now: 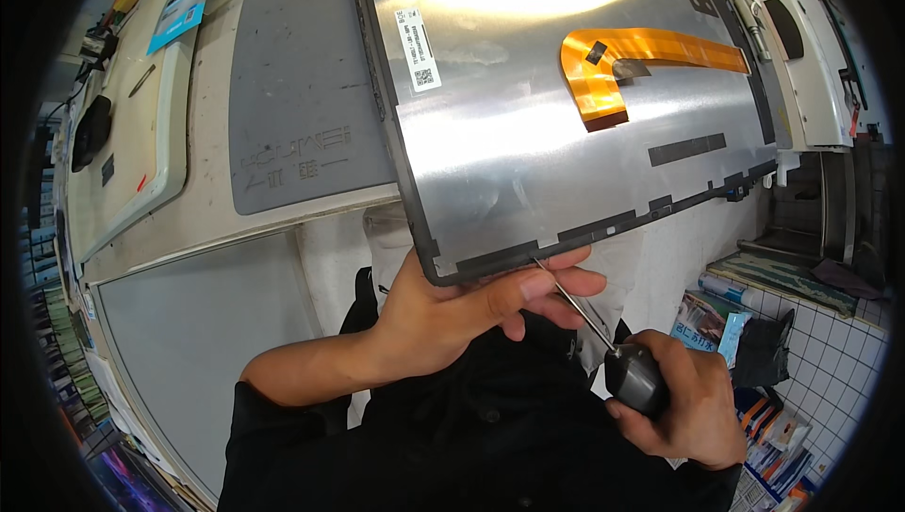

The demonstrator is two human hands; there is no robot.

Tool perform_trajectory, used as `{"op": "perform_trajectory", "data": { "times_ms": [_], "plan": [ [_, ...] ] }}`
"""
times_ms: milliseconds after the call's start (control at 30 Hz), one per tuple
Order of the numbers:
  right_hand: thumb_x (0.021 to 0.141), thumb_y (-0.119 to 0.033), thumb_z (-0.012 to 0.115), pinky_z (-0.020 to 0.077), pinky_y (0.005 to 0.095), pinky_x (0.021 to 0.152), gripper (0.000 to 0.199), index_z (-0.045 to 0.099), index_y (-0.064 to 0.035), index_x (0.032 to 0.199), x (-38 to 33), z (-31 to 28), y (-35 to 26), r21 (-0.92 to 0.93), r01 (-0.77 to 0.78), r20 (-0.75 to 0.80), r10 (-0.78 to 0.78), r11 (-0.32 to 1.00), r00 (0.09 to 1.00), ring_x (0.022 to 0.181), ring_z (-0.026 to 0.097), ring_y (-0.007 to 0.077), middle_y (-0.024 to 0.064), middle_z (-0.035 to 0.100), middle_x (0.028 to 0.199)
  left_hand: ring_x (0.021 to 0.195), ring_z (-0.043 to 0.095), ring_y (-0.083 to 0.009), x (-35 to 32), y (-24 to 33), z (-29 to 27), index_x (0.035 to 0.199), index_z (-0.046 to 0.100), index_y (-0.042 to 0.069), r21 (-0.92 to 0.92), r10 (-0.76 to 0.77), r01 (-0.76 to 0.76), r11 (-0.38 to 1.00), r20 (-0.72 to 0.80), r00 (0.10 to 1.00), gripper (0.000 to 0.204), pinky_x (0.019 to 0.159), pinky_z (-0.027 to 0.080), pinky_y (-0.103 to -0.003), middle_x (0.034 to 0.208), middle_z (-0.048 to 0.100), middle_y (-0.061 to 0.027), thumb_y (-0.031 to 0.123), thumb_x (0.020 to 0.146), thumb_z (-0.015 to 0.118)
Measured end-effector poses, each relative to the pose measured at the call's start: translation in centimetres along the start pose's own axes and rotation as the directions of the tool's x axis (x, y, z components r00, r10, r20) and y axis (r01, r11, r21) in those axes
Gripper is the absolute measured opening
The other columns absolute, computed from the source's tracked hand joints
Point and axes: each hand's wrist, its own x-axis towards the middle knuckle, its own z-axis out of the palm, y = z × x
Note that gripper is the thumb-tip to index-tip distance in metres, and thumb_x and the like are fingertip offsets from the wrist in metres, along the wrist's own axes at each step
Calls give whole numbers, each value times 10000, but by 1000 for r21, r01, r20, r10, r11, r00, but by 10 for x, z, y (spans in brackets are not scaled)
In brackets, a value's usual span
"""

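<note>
Gripping the near edge of a silver display panel [566, 97]: left hand [452, 309], fingers curled beneath. Right hand [683, 399] fist-closed on a screwdriver [613, 352], tip at that edge.

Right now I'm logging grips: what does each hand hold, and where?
Left hand grips the silver metal-backed display panel at its near edge; right hand holds the thin-shafted screwdriver by its dark handle.
</note>
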Motion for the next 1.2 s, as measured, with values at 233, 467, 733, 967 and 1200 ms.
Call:
{"op": "perform_trajectory", "data": {
  "times_ms": [233,467,733,967,1200],
  "plan": [
    [725,-228,750,521,357,515,460,544,17,1055,4,1,3,-2,86,-50,-86,996,995,560,643,289,140,618,708,864,700,-296,1,4,2,1302,467,-75,157,4,-3,988,-6,1000,405,590,532,-217,1107,641,-250,159,972,487],
    [667,-206,764,535,350,610,495,562,14,1061,1,0,0,6,2,16,-2,1000,1000,679,677,306,158,659,833,871,697,-295,-1,1,1,1321,450,-70,136,20,-23,990,23,1000,421,623,529,-221,1131,630,-256,153,965,491],
    [657,-220,782,529,347,610,503,565,8,1049,2,1,0,8,45,-4,-45,999,999,679,675,301,151,662,836,890,691,-277,-1,-3,-5,1327,436,-79,121,90,-100,988,79,993,431,665,534,-240,1158,618,-255,114,950,516],
    [667,-319,832,536,332,565,516,582,-20,1005,5,6,13,-35,213,-147,-215,977,965,637,664,261,101,650,790,1015,649,-188,-13,-3,-10,1254,539,4,76,30,-42,996,160,987,422,693,513,-250,1203,625,-155,74,861,675],
    [643,-323,847,510,308,531,504,599,-36,976,8,8,22,-74,270,-284,-280,960,917,597,648,259,90,642,746,833,652,-116,-16,-1,-26,1064,655,5,313,-62,-2,950,194,979,207,729,511,-249,969,691,-50,150,950,564]
  ]
}}
